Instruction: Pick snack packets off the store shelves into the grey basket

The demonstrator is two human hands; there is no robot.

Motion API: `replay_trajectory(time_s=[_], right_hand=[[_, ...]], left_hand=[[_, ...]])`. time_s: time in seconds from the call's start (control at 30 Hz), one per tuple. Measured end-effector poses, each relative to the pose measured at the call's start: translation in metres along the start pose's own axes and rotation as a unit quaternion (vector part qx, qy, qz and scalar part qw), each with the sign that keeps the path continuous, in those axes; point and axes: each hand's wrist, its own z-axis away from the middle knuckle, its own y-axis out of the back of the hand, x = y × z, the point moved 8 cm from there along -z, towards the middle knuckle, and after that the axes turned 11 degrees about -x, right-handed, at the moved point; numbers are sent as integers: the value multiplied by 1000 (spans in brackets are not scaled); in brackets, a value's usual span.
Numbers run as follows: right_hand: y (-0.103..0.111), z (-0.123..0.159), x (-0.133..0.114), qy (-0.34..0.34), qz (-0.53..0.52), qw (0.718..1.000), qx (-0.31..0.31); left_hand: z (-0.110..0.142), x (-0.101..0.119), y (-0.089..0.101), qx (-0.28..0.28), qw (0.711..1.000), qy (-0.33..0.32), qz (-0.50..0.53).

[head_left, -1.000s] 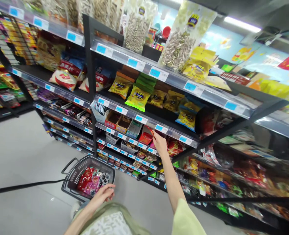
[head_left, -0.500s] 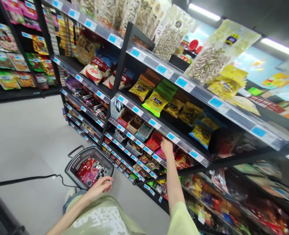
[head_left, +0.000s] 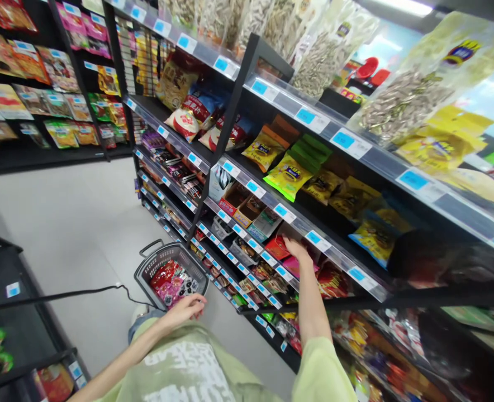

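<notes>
My right hand (head_left: 297,250) reaches into the middle shelf under a price rail. Its fingers stretch onto the edge of a red packet (head_left: 277,247), their tips partly hidden. A pink packet (head_left: 294,267) lies just below that hand. Over my lap, my left hand (head_left: 188,309) hangs loosely open, fingers slightly bent and holding nothing. Beyond it a grey basket (head_left: 141,283) stands on the floor, with red packets (head_left: 166,274) and pink packets (head_left: 170,291) inside.
Left of the reached-for spot are small open boxes (head_left: 249,211). Yellow snack bags (head_left: 288,174) sit on the shelf above, and large seed bags (head_left: 406,100) on top. A black strap (head_left: 79,291) runs to the basket. A low rack (head_left: 16,301) stands at left.
The view has swung left, so the shelves and basket appear further right. My right hand's fingers now extend more toward the red packet. My left hand stays near the basket.
</notes>
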Motion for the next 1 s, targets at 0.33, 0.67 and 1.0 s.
replay_trajectory(time_s=[0.33,0.67,1.0], right_hand=[[15,63,-59,69,110,970,205],[-84,98,-216,444,58,889,96],[-343,43,-277,431,133,848,-277]], left_hand=[[-3,-33,9,29,999,15,14],[53,-95,33,33,992,123,-14],[148,-242,76,177,894,404,-73]])
